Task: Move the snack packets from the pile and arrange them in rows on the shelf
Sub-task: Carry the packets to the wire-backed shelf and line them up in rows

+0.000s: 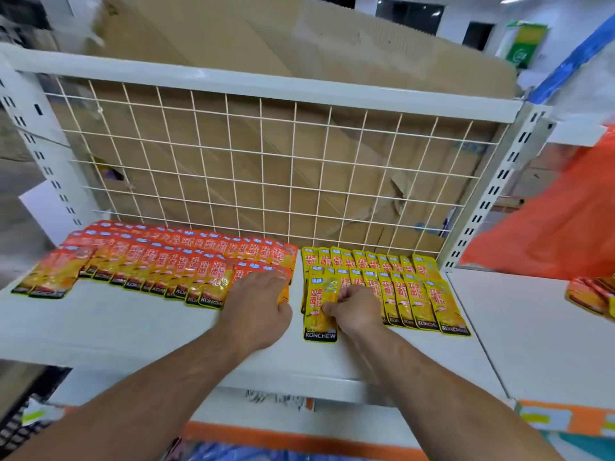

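**Two hands at the packet rows**

Two overlapping rows of orange-red foil snack packets fill the left of the white metal shelf; yellow foil snack packets lie in rows on the right. The right hand pinches the front yellow packet (leftmost in its row) with curled fingers. The left hand lies on the end of the orange-red front row; whether it grips or only presses, I cannot tell. Behind stands a white wire grid.

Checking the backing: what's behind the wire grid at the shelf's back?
Brown cardboard sheets stand behind the wire grid, torn in places. What lies beyond the cardboard is covered.
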A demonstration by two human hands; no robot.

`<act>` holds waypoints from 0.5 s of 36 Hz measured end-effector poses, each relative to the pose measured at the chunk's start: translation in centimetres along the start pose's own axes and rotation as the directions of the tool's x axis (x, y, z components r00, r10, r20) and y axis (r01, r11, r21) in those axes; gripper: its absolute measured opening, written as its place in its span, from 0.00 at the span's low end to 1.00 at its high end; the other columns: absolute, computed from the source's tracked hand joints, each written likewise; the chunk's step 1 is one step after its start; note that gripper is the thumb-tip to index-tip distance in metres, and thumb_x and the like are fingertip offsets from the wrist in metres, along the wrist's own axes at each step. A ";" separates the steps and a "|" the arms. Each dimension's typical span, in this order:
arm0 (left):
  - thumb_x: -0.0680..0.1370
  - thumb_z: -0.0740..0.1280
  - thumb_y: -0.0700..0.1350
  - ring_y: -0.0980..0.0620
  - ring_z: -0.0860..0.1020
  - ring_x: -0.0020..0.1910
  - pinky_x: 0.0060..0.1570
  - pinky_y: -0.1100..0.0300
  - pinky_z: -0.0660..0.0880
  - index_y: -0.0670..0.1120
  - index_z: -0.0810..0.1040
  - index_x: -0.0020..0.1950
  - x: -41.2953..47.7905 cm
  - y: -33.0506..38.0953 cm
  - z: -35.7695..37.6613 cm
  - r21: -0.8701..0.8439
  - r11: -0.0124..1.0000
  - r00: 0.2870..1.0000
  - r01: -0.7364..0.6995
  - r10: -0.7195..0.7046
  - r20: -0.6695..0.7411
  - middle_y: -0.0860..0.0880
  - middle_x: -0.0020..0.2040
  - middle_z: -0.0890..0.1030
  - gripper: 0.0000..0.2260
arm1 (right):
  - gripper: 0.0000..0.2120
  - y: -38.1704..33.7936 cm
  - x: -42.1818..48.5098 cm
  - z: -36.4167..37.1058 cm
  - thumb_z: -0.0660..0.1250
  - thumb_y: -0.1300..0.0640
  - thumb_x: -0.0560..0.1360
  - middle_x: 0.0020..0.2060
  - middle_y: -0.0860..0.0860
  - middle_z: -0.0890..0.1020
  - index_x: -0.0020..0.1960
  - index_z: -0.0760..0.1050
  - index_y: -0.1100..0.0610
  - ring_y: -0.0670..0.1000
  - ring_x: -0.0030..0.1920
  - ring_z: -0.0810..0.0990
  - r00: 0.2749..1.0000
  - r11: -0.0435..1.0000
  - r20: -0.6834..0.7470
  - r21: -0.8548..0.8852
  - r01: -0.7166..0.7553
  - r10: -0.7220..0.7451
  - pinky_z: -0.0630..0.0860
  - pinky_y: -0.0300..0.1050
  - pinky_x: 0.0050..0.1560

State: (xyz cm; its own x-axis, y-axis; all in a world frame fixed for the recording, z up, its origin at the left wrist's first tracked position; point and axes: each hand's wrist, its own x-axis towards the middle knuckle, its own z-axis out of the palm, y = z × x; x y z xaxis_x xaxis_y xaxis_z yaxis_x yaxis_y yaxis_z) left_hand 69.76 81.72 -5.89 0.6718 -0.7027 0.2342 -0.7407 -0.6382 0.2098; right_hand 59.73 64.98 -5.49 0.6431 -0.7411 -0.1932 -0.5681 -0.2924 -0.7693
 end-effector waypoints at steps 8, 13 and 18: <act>0.72 0.53 0.54 0.47 0.71 0.67 0.69 0.51 0.66 0.48 0.75 0.70 -0.2 -0.6 -0.8 0.017 1.000 0.998 0.007 -0.008 0.061 0.50 0.68 0.76 0.29 | 0.09 -0.5 -0.6 0.6 0.73 0.51 0.73 0.41 0.51 0.82 0.42 0.75 0.53 0.56 0.45 0.81 0.992 0.943 -0.062 -0.323 0.081 -0.107 0.72 0.43 0.39; 0.71 0.51 0.55 0.46 0.73 0.63 0.65 0.49 0.69 0.48 0.77 0.67 -0.1 -0.7 -0.5 0.018 1.000 0.999 0.001 -0.001 0.050 0.49 0.64 0.78 0.30 | 0.04 -0.3 -0.5 0.9 0.66 0.54 0.76 0.43 0.53 0.82 0.46 0.73 0.54 0.58 0.47 0.81 0.983 0.895 -0.082 -0.432 0.116 -0.167 0.71 0.45 0.38; 0.72 0.52 0.55 0.49 0.71 0.64 0.67 0.52 0.66 0.50 0.74 0.69 0.0 -0.6 -0.6 0.040 0.999 0.996 -0.003 0.000 0.088 0.52 0.64 0.77 0.28 | 0.03 -0.1 -0.4 1.0 0.65 0.56 0.75 0.44 0.54 0.82 0.47 0.72 0.55 0.59 0.47 0.81 0.978 0.877 -0.072 -0.460 0.142 -0.196 0.70 0.45 0.38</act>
State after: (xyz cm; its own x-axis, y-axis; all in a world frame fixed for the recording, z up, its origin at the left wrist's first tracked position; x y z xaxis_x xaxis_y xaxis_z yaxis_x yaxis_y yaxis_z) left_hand 70.24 82.30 -5.43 0.6695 -0.7275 0.1500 -0.7423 -0.6480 0.1707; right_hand 60.01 65.93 -5.94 0.7032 -0.7110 0.0063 -0.6428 -0.6395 -0.4218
